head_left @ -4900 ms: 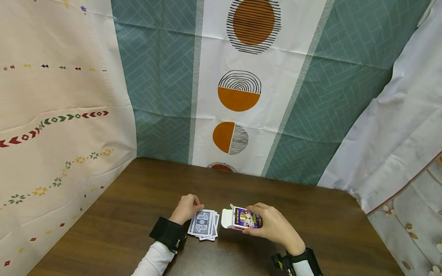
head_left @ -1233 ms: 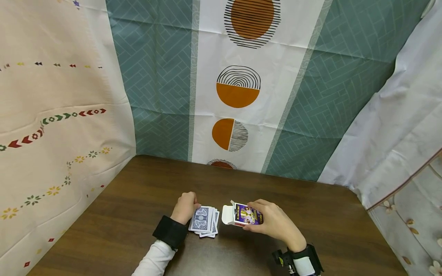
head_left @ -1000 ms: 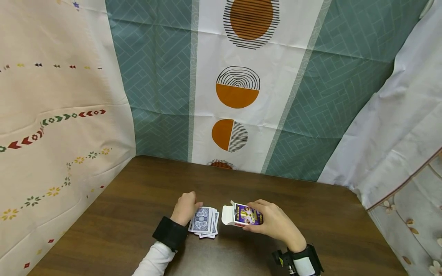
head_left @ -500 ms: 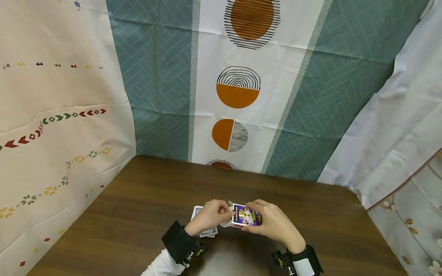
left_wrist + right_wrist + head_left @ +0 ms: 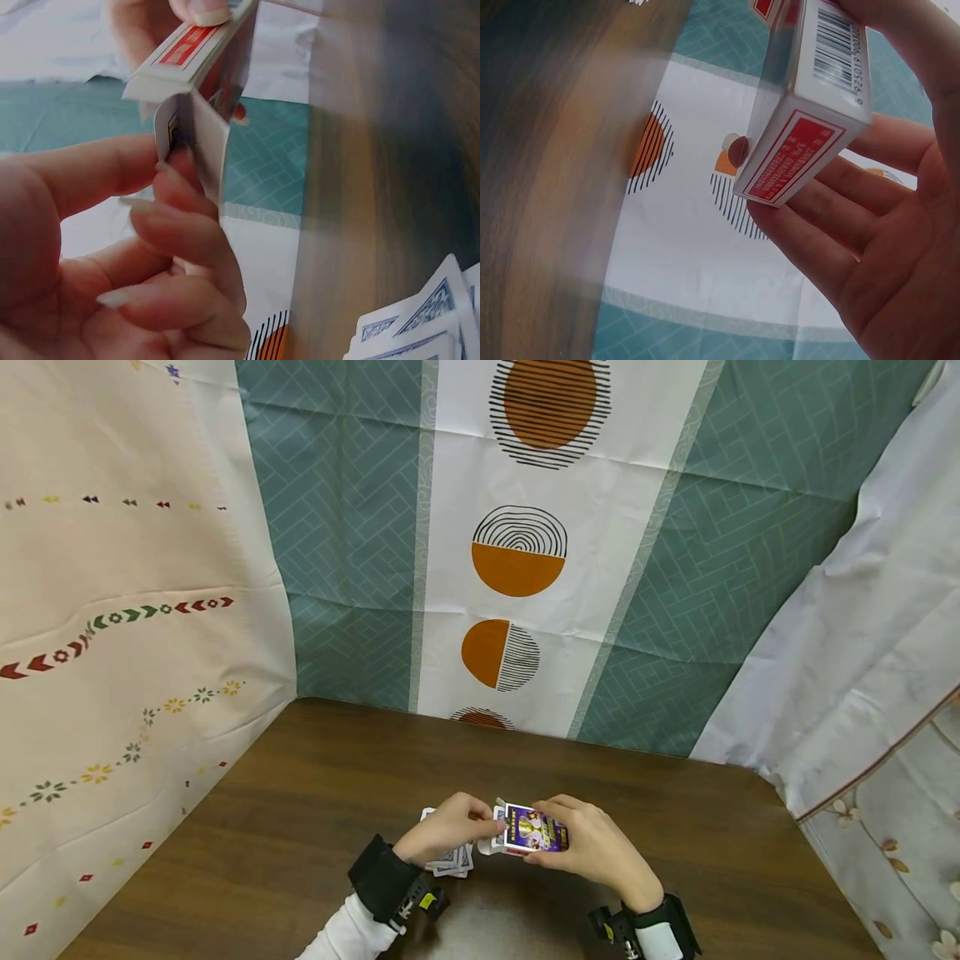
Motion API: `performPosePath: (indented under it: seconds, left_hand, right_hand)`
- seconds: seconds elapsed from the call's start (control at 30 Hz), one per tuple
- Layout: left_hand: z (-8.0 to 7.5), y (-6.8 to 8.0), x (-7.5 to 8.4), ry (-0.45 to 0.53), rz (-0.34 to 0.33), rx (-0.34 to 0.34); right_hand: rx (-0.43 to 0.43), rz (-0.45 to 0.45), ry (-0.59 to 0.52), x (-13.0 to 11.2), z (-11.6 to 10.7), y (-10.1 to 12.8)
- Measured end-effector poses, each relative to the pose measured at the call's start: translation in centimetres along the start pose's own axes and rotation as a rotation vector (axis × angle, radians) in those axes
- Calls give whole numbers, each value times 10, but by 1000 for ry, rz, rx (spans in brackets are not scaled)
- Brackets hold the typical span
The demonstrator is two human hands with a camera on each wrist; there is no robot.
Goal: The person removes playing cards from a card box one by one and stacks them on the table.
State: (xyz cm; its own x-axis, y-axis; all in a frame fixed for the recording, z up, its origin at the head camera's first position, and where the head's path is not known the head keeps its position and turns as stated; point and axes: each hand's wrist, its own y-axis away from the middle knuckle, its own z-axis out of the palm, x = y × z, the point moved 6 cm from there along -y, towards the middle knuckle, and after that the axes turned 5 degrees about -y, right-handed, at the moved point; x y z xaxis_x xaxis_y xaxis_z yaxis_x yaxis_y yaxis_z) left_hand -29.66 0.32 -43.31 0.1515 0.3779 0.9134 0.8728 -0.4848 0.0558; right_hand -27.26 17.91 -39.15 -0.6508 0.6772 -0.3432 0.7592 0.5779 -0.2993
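Note:
In the head view my right hand (image 5: 592, 837) grips a purple playing-card box (image 5: 536, 829), its opened end facing left. The right wrist view shows the box's red-and-white end panel (image 5: 799, 157), with fingers on its far side. At the opened end, my left hand (image 5: 447, 829) pinches a playing card (image 5: 166, 124) between thumb and fingers. Part of that card is inside the box mouth, beside the white flap (image 5: 210, 142). A loose pile of blue-backed cards (image 5: 452, 862) lies on the table under my left wrist, partly hidden by the hand.
The brown wooden table (image 5: 337, 760) carries the pile. Behind it hangs a green and white curtain (image 5: 352, 568) with orange circles. Patterned cloth (image 5: 135, 652) hangs at the left, and white cloth (image 5: 855, 652) at the right.
My left hand has moved from the pile's far left edge rightward to the box mouth, bringing a card to it. The right hand keeps the box almost still.

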Motion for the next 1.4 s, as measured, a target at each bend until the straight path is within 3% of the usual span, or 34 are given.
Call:
performPosePath:
  seconds: [0.33,0.53,0.7,0.97,1.17,1.4]
  left_hand:
    - [-17,5,-4,56,-17,-69]
    - [-28,11,-8,142,-46,-112]
    - [-43,15,-12,175,-38,-113]
    - [-70,18,-23,128,11,-34]
    - [-83,16,-40,101,-30,59]
    - [-88,12,-53,-3,-55,180]
  right_hand:
    - [3,17,-3,5,0,1]
    - [17,7,3,5,-1,1]
    - [31,-9,11,5,-3,2]
    - [31,-9,17,5,-3,2]
    - [24,-6,12,5,-2,2]
    - [14,-2,10,5,-1,2]
